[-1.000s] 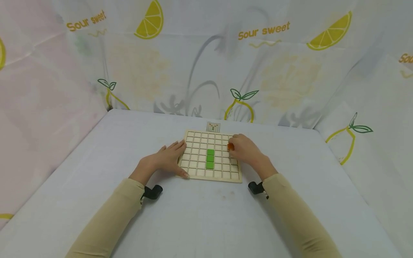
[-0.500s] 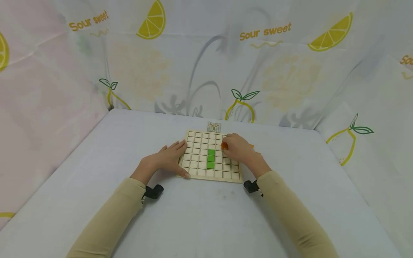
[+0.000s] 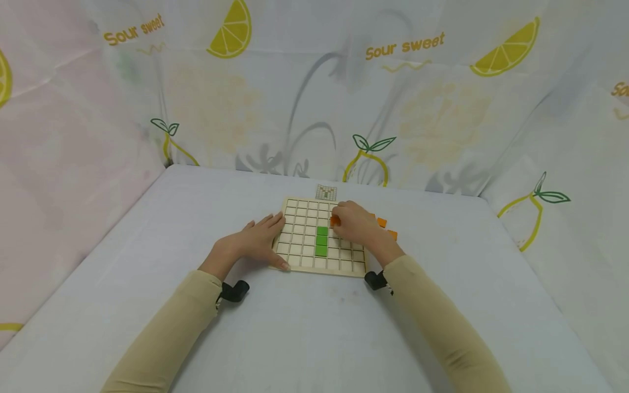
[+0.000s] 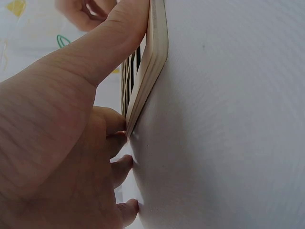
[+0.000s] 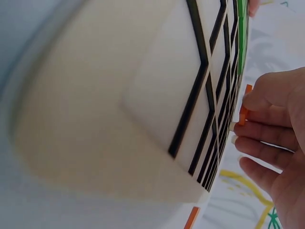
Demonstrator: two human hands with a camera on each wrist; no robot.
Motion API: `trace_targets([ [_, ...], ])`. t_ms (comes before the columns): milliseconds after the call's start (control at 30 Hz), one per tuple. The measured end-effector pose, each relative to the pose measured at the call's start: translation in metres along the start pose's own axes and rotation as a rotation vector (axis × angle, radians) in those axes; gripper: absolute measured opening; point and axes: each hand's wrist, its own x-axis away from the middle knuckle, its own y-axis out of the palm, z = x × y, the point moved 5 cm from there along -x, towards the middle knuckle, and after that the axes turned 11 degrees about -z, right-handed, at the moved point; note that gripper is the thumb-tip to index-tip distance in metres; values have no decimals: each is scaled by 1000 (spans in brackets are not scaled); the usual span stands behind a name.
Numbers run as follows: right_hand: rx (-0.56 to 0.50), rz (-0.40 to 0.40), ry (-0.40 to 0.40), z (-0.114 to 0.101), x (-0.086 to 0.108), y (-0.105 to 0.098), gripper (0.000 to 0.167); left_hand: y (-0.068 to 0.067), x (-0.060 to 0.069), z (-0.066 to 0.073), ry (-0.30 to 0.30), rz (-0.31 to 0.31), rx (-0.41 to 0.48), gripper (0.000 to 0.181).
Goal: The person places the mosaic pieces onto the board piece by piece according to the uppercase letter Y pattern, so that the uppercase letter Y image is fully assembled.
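Note:
A square wooden grid board [image 3: 301, 263] lies on the table, with three green square tiles [image 3: 321, 240] in a column near its middle. My left hand [image 3: 255, 243] rests along the board's left edge, fingers spread and thumb at the front left corner. Above the grid, just right of and beyond the green tiles, my right hand [image 3: 356, 225] pinches an orange square tile [image 3: 335, 221]. In the right wrist view the pinched orange tile [image 5: 245, 106] stands on edge between thumb and fingers. Whether it touches the board cannot be told.
Several loose orange tiles [image 3: 381, 222] lie on the table right of the board, partly hidden by the right hand. A small printed grid card [image 3: 326, 192] lies behind the board. Cloth with a lemon print [image 3: 295, 82] hangs around the table.
My right hand has moved left over the board with the orange tile, uncovering loose orange tiles at the right. The left hand stays on the board's edge.

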Motion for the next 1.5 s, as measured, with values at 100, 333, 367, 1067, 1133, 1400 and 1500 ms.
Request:
trace_targets([
  [100,-2,-11,-1,-1,-3,1,7,0,0,0,2,-1,6,129],
  [333,-4,0,4,-5,-10,2,7,-1,2,3,-1,-1,5,128],
  [367,3,4,0,-6,-11,2,6,-1,2,2,-3,-1,2,128],
  [1067,-88,-31,0,-18,-34,5,14,0,2,0,-12,-3,6,130],
  [1133,-91,-37,2,-18,-36,5,14,0,2,0,-14,-3,6,130],
  [1400,-87,-65,29,-21,-41,2,11,1,1,0,-8,-2,6,130],
  [1500,-81,-80,35,-22,-42,2,12,1,1,-1,-9,-3,9,130],
])
